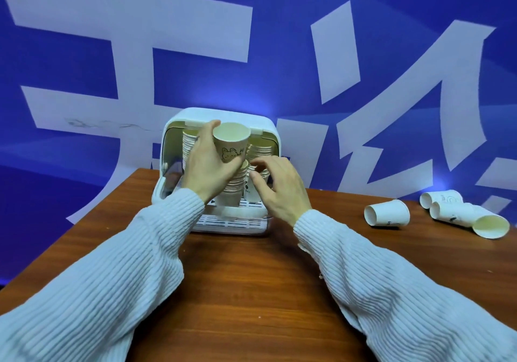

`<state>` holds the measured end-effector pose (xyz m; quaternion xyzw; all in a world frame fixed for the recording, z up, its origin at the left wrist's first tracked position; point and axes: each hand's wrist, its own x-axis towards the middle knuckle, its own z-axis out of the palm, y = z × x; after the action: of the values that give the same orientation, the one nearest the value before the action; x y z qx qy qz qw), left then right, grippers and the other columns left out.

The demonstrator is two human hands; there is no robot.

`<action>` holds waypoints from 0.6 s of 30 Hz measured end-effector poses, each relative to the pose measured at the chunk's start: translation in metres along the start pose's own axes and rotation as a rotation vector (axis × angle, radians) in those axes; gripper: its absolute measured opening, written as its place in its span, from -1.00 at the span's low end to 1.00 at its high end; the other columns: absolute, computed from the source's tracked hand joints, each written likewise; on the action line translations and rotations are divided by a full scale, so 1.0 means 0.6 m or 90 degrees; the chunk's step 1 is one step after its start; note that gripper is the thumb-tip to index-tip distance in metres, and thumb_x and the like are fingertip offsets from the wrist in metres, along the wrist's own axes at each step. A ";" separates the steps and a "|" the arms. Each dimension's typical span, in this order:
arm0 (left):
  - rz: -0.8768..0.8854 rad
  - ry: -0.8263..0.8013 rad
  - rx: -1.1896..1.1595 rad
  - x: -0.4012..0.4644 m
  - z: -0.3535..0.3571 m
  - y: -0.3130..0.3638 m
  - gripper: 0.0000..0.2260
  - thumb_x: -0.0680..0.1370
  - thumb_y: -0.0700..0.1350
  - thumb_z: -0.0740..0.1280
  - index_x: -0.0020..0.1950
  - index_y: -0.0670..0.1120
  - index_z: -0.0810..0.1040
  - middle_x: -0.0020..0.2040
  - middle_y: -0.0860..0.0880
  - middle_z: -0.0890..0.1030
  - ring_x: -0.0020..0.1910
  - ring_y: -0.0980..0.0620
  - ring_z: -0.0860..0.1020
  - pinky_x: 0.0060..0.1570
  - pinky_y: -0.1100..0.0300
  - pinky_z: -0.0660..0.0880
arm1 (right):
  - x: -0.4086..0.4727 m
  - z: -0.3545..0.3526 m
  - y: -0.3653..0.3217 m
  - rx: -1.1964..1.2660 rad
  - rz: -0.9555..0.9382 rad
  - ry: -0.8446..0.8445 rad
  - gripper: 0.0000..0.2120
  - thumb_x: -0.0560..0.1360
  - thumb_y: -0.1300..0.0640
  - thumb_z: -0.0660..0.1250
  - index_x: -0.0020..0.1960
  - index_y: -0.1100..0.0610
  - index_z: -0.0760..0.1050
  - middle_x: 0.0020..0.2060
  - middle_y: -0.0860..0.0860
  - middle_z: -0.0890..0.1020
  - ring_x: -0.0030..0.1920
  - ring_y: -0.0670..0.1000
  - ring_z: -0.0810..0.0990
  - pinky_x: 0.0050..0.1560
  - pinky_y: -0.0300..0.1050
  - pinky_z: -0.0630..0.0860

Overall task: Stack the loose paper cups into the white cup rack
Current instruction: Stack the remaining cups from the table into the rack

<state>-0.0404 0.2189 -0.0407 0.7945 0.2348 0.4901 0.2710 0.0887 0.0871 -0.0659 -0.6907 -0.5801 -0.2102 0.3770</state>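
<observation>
One rabbit-printed cream paper cup (pixel 231 143)

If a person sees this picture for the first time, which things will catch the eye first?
First, the left hand holding a paper cup with a bunny drawing up in front of the open white cup rack at the table's far edge, with the right hand beside it at the stacked cups. Then the loose cups lying on their sides at the right of the wooden table, and the big blue wall with white characters.

left hand (pixel 205 163) gripping, right hand (pixel 279 185) fingers curled
</observation>
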 end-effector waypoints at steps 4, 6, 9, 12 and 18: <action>0.000 -0.103 0.174 -0.025 0.016 -0.020 -0.29 0.50 0.41 0.19 0.43 -0.08 0.46 0.39 -0.06 0.48 0.34 -0.13 0.48 0.33 -0.05 0.42 | -0.015 -0.008 0.015 -0.006 0.024 -0.009 -0.73 0.64 -0.07 0.24 0.24 0.02 0.55 0.05 -0.10 0.64 0.09 -0.06 0.53 0.17 0.03 0.51; -0.002 -0.104 0.219 -0.040 0.022 -0.034 -0.25 0.54 0.44 -0.01 0.42 -0.08 0.49 0.44 -0.01 0.47 0.36 -0.13 0.47 0.35 -0.09 0.39 | -0.022 -0.011 0.019 -0.001 0.039 -0.013 -0.70 0.63 -0.10 0.22 0.24 0.02 0.55 0.05 -0.10 0.64 0.10 -0.06 0.53 0.18 0.02 0.51; 0.023 -0.098 0.292 -0.038 0.021 -0.045 -0.32 0.58 0.35 -0.04 0.44 -0.06 0.49 0.47 0.00 0.48 0.40 -0.15 0.45 0.36 -0.11 0.36 | -0.033 -0.014 0.026 0.004 0.056 -0.017 -0.70 0.63 -0.09 0.21 0.25 0.02 0.55 0.03 -0.10 0.64 0.08 -0.05 0.53 0.17 0.01 0.50; 0.042 -0.074 0.336 -0.036 0.022 -0.033 -0.37 0.58 0.33 0.04 0.44 -0.03 0.50 0.45 -0.04 0.48 0.51 -0.13 0.30 0.44 -0.15 0.25 | -0.043 -0.020 0.038 0.001 0.084 -0.024 -0.72 0.64 -0.07 0.23 0.26 0.02 0.54 0.03 -0.10 0.64 0.10 -0.05 0.52 0.18 0.03 0.51; 0.296 -0.067 0.193 -0.096 0.100 0.038 -0.57 0.56 0.11 0.29 0.37 -0.05 0.53 0.37 -0.07 0.52 0.51 -0.13 0.33 0.44 -0.17 0.30 | -0.077 -0.061 0.079 0.015 0.179 -0.003 -0.77 0.65 -0.04 0.25 0.24 -0.02 0.55 0.09 -0.13 0.63 0.14 -0.10 0.52 0.17 -0.06 0.51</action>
<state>-0.0070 0.1530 -0.0854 0.8829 0.1022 0.4565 0.0409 0.1283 0.0272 -0.0898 -0.7614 -0.4810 -0.1466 0.4093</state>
